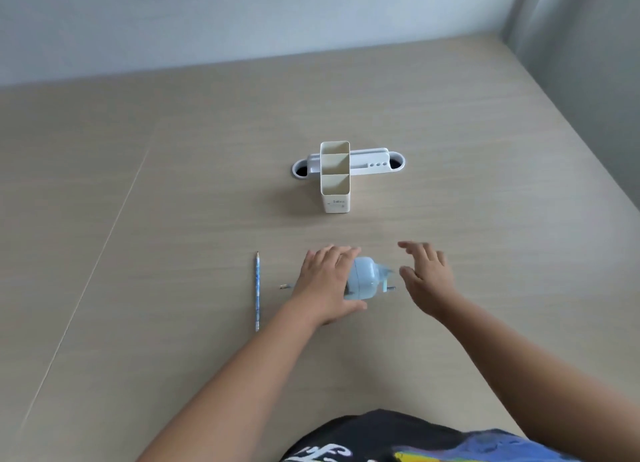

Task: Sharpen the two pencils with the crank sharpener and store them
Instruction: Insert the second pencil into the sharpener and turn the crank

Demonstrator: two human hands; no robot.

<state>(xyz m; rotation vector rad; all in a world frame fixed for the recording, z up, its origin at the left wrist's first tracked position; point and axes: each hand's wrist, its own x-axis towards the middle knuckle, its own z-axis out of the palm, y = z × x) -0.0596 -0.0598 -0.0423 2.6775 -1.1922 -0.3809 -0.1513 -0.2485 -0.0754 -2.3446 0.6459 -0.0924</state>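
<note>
A light blue crank sharpener (363,278) sits on the wooden table, its blurred crank handle (386,278) on the right side. My left hand (327,281) grips the sharpener's left side and top. A pencil's end (284,286) sticks out to the left from under that hand; the rest is hidden. My right hand (427,278) hovers just right of the crank, fingers spread, holding nothing. A second blue patterned pencil (257,290) lies on the table farther left, tip pointing away from me. A cream pencil holder (335,175) with three compartments stands behind the sharpener.
A white cable grommet tray (377,165) is set into the table behind the holder. The wall runs along the table's far edge, and a curtain (581,45) hangs at the right. A seam (104,239) crosses the tabletop on the left.
</note>
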